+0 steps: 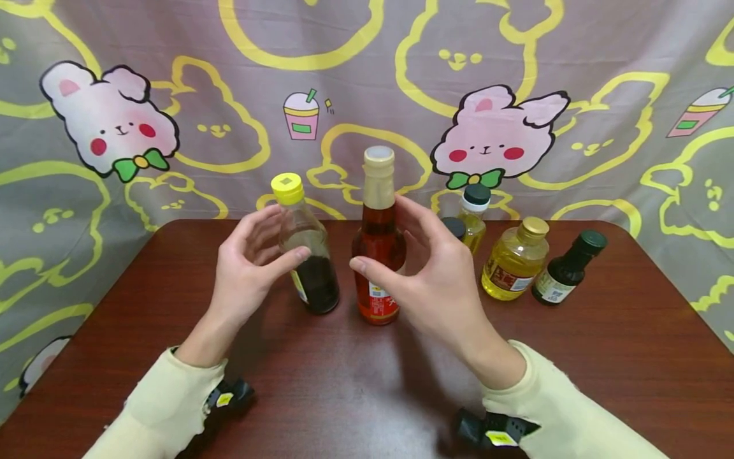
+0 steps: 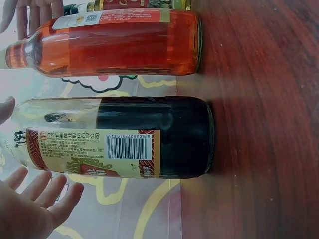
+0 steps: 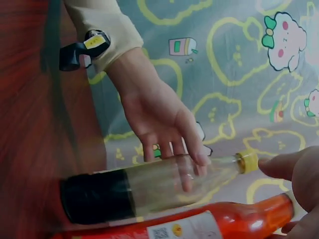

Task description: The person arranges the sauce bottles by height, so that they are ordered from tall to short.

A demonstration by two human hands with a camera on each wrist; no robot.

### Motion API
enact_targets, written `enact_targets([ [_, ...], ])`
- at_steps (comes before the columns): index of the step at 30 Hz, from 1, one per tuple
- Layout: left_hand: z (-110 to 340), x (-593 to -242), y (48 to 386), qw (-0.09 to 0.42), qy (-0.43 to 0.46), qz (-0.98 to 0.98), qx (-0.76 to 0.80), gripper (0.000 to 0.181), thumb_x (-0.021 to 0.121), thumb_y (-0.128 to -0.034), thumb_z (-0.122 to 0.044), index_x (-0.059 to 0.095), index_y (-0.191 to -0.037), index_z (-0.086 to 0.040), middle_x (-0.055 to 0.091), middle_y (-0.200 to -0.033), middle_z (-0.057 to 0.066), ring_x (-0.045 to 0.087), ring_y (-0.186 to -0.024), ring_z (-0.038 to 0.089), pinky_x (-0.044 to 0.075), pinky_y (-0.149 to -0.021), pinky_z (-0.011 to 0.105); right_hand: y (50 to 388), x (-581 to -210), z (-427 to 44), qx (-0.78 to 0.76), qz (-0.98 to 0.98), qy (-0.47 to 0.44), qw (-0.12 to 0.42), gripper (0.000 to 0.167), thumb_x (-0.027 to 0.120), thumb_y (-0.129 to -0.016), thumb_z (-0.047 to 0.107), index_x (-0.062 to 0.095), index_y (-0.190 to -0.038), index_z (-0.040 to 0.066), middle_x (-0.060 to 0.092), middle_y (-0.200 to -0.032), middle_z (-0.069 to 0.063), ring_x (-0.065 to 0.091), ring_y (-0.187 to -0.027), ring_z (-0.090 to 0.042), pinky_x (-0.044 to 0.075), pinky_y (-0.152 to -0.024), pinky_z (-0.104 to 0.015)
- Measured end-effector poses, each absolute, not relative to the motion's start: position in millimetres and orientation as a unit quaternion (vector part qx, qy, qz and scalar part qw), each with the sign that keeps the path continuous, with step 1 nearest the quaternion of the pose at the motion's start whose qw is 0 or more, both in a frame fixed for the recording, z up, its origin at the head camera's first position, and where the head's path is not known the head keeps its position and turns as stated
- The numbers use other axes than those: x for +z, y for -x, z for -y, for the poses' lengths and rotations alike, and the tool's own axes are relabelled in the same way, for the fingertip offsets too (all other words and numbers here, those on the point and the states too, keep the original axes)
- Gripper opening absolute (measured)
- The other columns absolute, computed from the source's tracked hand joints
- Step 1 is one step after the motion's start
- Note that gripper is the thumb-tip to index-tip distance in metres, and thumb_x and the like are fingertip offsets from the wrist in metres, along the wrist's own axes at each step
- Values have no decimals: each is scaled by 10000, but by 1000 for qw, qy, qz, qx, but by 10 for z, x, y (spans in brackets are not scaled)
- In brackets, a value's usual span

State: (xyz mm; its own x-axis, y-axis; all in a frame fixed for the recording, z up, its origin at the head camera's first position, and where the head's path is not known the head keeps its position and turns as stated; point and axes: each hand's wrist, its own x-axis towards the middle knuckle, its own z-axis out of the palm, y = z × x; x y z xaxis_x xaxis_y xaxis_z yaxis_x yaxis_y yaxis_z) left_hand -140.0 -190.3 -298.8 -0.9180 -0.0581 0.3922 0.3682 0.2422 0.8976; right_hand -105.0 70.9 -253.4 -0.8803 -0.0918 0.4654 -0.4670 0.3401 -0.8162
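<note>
My left hand (image 1: 243,271) curves loosely around a vinegar bottle (image 1: 318,284) with a yellow cap, about half full of dark liquid. In the left wrist view, the extended fingers (image 2: 65,204) stand just off the bottle's labelled side. My right hand (image 1: 438,274) is beside a taller bottle of red liquid (image 1: 375,226), its thumb in front and its fingers partly hidden behind. Those fingers (image 2: 35,17) look straight and apart from the glass in the left wrist view. Both bottles stand upright on the table, side by side.
Right of my right hand stand a golden-capped oil bottle (image 1: 512,264), a small dark bottle (image 1: 568,271), a green-capped bottle (image 1: 475,213) and a partly hidden black-capped one (image 1: 454,227). The brown table (image 1: 344,395) ends at a patterned curtain (image 1: 355,89).
</note>
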Motion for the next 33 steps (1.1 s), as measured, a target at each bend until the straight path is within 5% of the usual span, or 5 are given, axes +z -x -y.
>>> enact_targets([
  [23, 1916, -3040, 1403, 154, 119, 769, -610, 659, 876, -815, 39, 634, -1416, -84, 738, -1279, -153, 705, -1196, 42, 582, -893, 176, 1103, -2862, -585, 543, 819, -116, 147, 852, 943, -800, 167, 497, -1522, 81, 664, -1415, -78, 663, -1259, -229, 536, -1137, -427],
  [33, 1945, -3046, 1428, 124, 125, 779, -601, 734, 891, -803, 23, 588, -1460, -104, 744, -1323, -57, 698, -1188, 69, 582, -901, 196, 1148, -2939, -602, 537, 831, -97, 106, 884, 926, -829, 199, 438, -1561, 113, 603, -1508, -69, 616, -1349, -254, 509, -1163, -485],
])
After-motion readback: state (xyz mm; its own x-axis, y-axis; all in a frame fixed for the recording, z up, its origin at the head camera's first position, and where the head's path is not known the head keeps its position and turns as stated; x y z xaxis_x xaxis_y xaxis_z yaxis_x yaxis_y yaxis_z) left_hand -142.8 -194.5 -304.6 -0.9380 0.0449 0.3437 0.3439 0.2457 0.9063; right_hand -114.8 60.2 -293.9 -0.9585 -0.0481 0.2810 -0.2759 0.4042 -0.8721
